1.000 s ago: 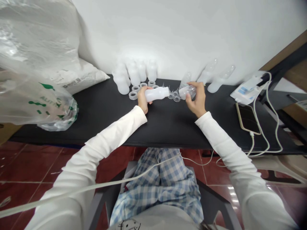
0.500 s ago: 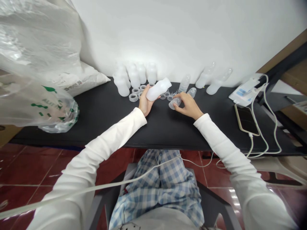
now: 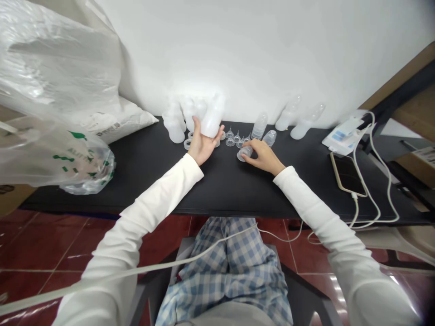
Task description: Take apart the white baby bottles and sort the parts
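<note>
Across the view runs a long black bench [image 3: 159, 192]; take its middle as the dial, twelve toward the wall. At ten o'clock slumps a bulging whitish plastic sack [image 3: 78, 68], and in front of it, near nine, sits a clear plastic bag with green print [image 3: 90, 158]. Toward two lies a flat white casing with blue markings [image 3: 344, 136]; at three, just below it, is a dark-screened phone in a pale case [image 3: 347, 174], a white cable plugged into its end.

The left hand [image 3: 205, 145], at eleven, is cupped palm up, holding a milky-white waisted plastic bottle [image 3: 213, 117] that tilts toward one o'clock, its base against the fingers. Similar standing white bottles [image 3: 174, 124] cluster at ten to eleven; two clear-topped white bottles [image 3: 288, 113] lean out at one to two.

The right hand [image 3: 261, 155], near two, has its thumb and fingers drawn in around a clear domed plastic cap [image 3: 242, 154]. More clear ribbed caps [image 3: 259, 126] are beyond it, toward one. Smallest are pale flat rings [image 3: 187, 144] at eleven, partly hidden, and clear spiked discs [image 3: 230, 136] at twelve.
</note>
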Demonstrator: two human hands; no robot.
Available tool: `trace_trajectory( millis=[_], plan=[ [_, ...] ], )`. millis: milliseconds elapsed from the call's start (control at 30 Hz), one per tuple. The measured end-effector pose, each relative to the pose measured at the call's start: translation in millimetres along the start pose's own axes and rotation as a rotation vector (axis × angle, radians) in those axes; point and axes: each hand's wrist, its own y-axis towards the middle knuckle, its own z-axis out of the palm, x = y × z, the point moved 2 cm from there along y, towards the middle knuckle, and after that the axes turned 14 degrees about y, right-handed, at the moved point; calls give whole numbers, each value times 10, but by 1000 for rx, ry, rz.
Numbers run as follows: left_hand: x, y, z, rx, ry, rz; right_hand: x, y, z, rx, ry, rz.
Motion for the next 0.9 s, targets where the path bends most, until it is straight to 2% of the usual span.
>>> trace_trajectory(
  millis=[200,333,467,600,667,767,900],
  plan=[
    [-186,69,-99,50,307,296,-18,-10,4,-12,16,-1],
    [-211,190,-86,59,507,430,-18,-7,14,-9,27,0],
    [-115,547,23,6,806,587,-17,-4,21,-10,30,-7],
    [45,931,182,-87,1035,655,-12,-2,22,-7,27,-17],
    [107,1031,256,-149,1144,632,-8,-1,25,-6,23,-19],
    [172,1063,340,-219,1355,483,-2,3,32,-8,17,-16],
    [223,1026,395,-220,1541,307,1,6,39,-7,8,-4]
  ],
)
